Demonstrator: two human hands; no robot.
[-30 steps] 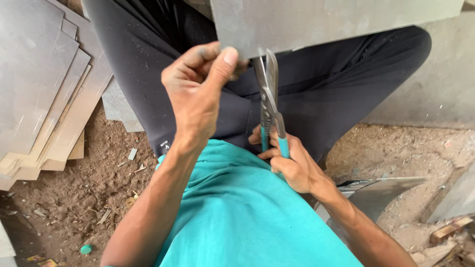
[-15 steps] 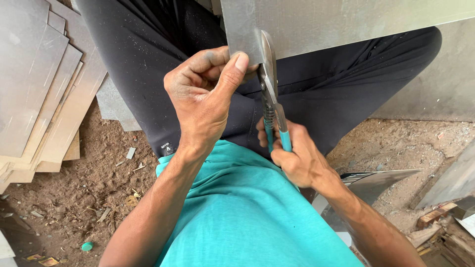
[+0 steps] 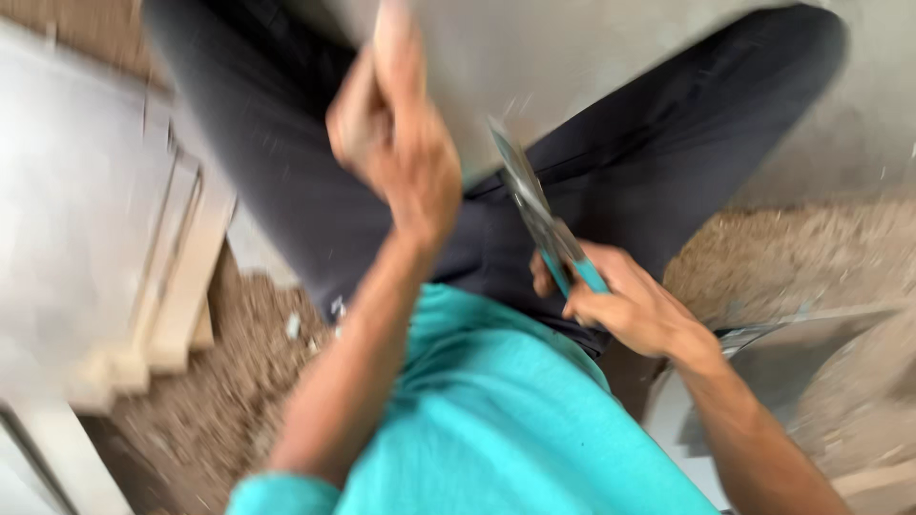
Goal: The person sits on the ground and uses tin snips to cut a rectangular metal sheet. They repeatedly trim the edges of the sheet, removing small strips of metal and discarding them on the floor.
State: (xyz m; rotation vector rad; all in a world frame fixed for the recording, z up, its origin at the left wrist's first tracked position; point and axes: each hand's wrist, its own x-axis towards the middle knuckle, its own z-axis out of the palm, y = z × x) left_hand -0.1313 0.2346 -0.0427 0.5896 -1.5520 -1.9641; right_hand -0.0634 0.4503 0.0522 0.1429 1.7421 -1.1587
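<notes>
The frame is blurred by motion. My left hand (image 3: pixel 396 143) is raised at the upper middle, fingers closed on the lower edge of a grey metal sheet (image 3: pixel 572 67) that stands over my lap. My right hand (image 3: pixel 620 305) grips the teal handles of metal snips (image 3: pixel 539 219), whose blades point up and left toward the sheet's bottom edge. I sit in a teal shirt and dark trousers.
A stack of grey sheets (image 3: pixel 86 210) leans at the left. Another sheet piece (image 3: pixel 792 353) lies on the dirt ground at the lower right. Loose soil and small scraps cover the ground (image 3: pixel 248 381) around my legs.
The view has swung and blurred. My left hand has risen along the sheet's edge, and the snips have tilted with blades now leaning left.
</notes>
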